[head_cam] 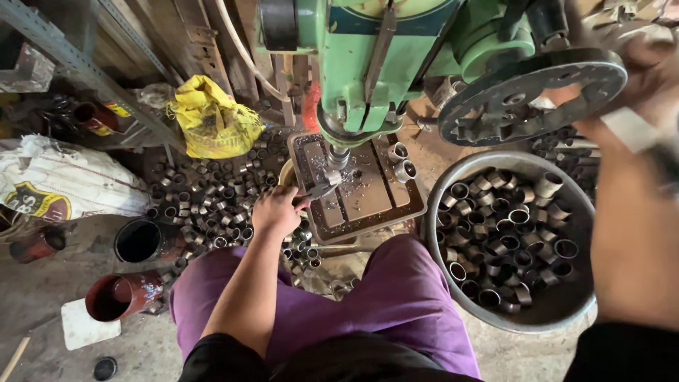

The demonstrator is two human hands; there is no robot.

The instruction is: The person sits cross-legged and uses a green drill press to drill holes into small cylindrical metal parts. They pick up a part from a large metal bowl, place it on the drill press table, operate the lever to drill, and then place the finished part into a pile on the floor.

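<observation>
My left hand is closed around the handles of pliers, knuckles up, at the near left corner of the drill table. The pliers lie almost flat, long axis running from my fist up and to the right, nose pointing under the spindle. The nose sits just below the spindle tip; I cannot tell what it pinches, as glare and swarf hide it.

My right hand is up at the feed wheel, right of the table and above it. It is blurred; the fingers seem wrapped on the wheel's rim, but I cannot tell how firmly they grip.

Two short metal rings stand upright on the table's far right corner, openings up, touching each other. Right of the table, just beside it, a grey basin holds a heap of like rings lying every way. Left of the table more rings are strewn on the floor, with a yellow bag behind them. My purple-clad knees are below the table.
</observation>
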